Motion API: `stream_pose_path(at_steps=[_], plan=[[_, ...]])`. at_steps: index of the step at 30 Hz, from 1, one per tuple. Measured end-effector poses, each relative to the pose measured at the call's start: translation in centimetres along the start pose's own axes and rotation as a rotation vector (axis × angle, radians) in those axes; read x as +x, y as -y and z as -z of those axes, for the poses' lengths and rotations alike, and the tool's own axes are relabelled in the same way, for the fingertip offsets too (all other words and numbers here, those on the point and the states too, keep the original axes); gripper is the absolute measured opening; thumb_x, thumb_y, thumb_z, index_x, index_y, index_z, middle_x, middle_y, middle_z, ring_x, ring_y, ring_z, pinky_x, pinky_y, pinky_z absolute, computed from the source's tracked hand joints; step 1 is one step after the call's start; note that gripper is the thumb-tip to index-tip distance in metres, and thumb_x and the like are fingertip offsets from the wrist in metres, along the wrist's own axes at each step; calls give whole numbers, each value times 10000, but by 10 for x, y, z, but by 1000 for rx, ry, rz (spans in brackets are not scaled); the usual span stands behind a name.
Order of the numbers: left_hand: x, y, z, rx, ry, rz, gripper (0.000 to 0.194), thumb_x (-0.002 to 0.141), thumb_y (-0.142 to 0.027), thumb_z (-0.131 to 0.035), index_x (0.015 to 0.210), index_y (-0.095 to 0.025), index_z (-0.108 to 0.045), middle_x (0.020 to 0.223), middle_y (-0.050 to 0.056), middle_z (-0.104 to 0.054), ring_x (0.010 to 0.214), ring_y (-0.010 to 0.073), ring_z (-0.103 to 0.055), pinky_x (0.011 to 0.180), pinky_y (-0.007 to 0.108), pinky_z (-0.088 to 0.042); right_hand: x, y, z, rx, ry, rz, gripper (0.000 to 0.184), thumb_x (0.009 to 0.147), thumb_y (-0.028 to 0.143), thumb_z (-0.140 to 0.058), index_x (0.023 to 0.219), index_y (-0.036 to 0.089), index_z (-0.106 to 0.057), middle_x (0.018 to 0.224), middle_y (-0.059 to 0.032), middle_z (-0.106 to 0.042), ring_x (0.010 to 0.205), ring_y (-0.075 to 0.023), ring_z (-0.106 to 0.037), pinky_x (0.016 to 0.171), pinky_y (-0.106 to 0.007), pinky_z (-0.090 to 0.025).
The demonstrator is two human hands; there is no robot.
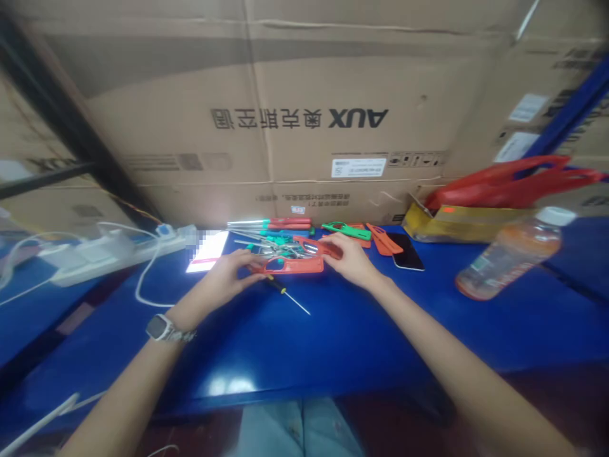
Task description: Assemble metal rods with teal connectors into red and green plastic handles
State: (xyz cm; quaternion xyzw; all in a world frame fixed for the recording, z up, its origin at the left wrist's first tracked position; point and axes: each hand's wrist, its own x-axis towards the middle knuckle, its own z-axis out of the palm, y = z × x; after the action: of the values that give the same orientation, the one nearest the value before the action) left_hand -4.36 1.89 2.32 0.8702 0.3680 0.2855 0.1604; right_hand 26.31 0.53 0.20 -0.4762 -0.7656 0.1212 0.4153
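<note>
Both my hands rest on a blue table [333, 336] at a heap of small tools. My left hand [234, 270], with a watch on its wrist, pinches the left end of a flat orange plastic holder [292, 264]. My right hand [346, 257] closes its fingers on an orange piece at the holder's right end. Behind them lie several screwdrivers [273, 230] with red and green handles. A thin screwdriver [290, 297] with a black and yellow handle lies loose in front of the holder.
Green and orange plastic tools [354, 231] and a dark phone [405, 251] lie to the right. A lit phone [208, 252] and a white power strip [102, 254] sit on the left. A tipped plastic bottle [511, 254], a red bag [504, 181] and cardboard boxes [295, 114] stand behind.
</note>
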Motion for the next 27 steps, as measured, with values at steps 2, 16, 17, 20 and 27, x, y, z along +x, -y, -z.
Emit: stream_pose_path(at_steps=[2, 16, 17, 20, 27], plan=[[-13, 7, 5, -22, 9, 58, 235, 855, -358, -675, 1031, -207, -711, 904, 49, -708, 811, 191, -667, 787, 353, -556, 26, 3, -21, -19, 66, 33, 269, 803, 158, -649, 1065, 188, -704, 1096, -73, -709, 1038, -221, -653, 968, -385, -485], [23, 25, 0, -43, 20, 133, 217, 832, -280, -717, 1021, -174, -713, 958, 74, -725, 852, 200, -681, 810, 349, -552, 38, 20, -31, 58, -140, 51, 283, 858, 230, -610, 1133, 217, -673, 1144, -71, -684, 1079, -235, -639, 982, -405, -475], [33, 27, -3, -32, 8, 128, 219, 829, -276, -720, 1019, -168, -711, 980, 80, -726, 865, 204, -683, 823, 348, -550, 33, 21, -29, 57, -164, 40, 287, 859, 236, -612, 1140, 218, -668, 1136, -72, -682, 1073, -237, -638, 973, -404, -478], [60, 33, -14, 108, 3, 105, 201, 822, -212, -708, 1012, -145, -708, 1018, 102, -713, 905, 225, -673, 851, 355, -537, 21, 22, -28, 83, -164, 25, 299, 864, 216, -600, 1158, 217, -657, 1156, -74, -677, 1104, -231, -626, 997, -397, -466], [64, 37, -29, 148, -154, 84, 268, 925, -160, -504, 1155, -146, -641, 1201, 132, -621, 1160, 252, -570, 1024, 403, -451, 9, 16, -44, 135, 11, 26, 271, 862, 193, -619, 1125, 233, -665, 1171, -58, -685, 1125, -217, -628, 1027, -398, -464]])
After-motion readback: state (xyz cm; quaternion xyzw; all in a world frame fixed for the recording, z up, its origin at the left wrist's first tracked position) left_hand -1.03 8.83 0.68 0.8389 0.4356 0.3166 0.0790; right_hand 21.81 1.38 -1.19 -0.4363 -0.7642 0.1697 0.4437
